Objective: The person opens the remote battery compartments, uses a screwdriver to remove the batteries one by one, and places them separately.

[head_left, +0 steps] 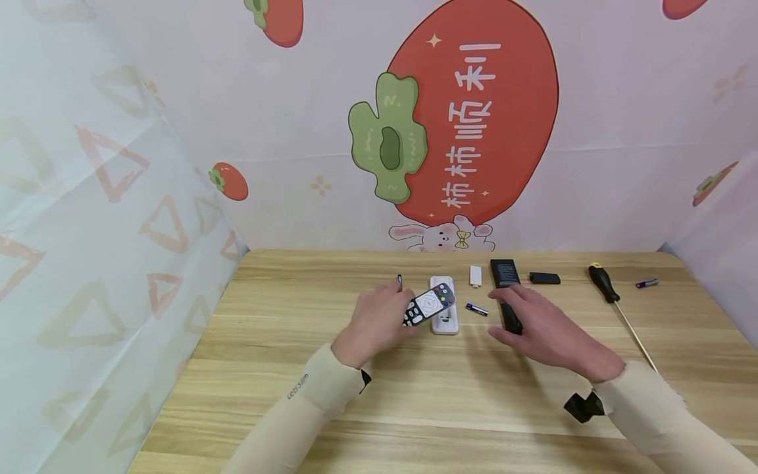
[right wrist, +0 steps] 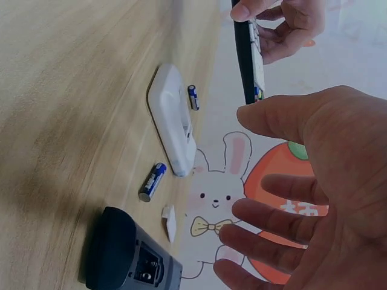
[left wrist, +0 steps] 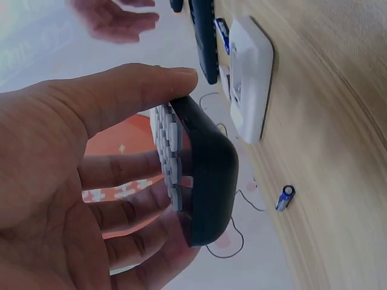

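My left hand [head_left: 381,322] grips a black remote control [head_left: 429,303] between thumb and fingers, its pale buttons facing up, raised off the table. Below its far end lies a white remote control [right wrist: 169,118], which shows a hollow in its upper side. My right hand [head_left: 547,332] hovers with fingers spread over a second black remote [head_left: 506,289]; its battery compartment [right wrist: 148,266] is uncovered. In the head view, whether the fingers touch that remote is hard to tell. A blue-and-white battery [head_left: 476,309] lies between the two remotes on the table.
A white battery cover [head_left: 476,276] and a black cover [head_left: 544,278] lie toward the back. A second battery [left wrist: 285,197] stands or lies beyond the left hand. At the right are a screwdriver [head_left: 604,283] and another battery [head_left: 647,283]. A printed cloth backs the wooden table [head_left: 284,289].
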Motion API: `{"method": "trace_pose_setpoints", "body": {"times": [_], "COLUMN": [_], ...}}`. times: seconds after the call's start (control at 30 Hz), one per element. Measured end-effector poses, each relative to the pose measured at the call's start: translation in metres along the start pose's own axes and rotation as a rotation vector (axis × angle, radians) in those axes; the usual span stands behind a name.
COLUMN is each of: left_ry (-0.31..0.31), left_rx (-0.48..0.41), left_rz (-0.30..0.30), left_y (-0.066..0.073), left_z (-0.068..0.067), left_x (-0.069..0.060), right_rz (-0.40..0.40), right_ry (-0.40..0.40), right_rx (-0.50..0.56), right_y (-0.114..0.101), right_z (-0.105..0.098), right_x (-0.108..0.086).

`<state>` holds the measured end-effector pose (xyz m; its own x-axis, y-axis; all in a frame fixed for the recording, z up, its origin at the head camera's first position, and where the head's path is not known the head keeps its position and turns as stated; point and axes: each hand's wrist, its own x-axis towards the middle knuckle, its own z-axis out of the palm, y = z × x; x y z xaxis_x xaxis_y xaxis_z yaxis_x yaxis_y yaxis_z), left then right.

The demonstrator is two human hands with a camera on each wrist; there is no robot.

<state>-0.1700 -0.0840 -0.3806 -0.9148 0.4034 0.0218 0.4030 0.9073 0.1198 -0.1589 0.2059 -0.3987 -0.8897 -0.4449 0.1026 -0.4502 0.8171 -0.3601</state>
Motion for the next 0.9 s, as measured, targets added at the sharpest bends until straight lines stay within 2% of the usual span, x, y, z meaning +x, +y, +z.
{"method": "trace_pose_setpoints", "body": {"times": [0.17, 0.33, 0.67, 0.9], "left_ry": [-0.015, -0.061, -0.189, -0.247], "left_rx": [0.046, 0.079, 0.047, 0.007], "left_rz": [0.038, 0.075, 0.167, 0.221], "left_y": [0.006, 0.009, 0.017, 0.019], "left_z": [0.004, 0.008, 0.026, 0.036], "left_x": [0.001, 0.001, 0.002, 0.001], "right_rz": [-0.018, -0.03, -0.04, -0.031], "right_ry": [0.008, 0.01, 0.019, 0.003], "right_rx": [0.012, 0.021, 0.013, 0.017], "right_y": [-0.003, -0.004, -0.003, -0.004], "right_z": [0.0, 0.001, 0.002, 0.002], "right_x": [0.002, 0.003, 0.002, 0.001]}}
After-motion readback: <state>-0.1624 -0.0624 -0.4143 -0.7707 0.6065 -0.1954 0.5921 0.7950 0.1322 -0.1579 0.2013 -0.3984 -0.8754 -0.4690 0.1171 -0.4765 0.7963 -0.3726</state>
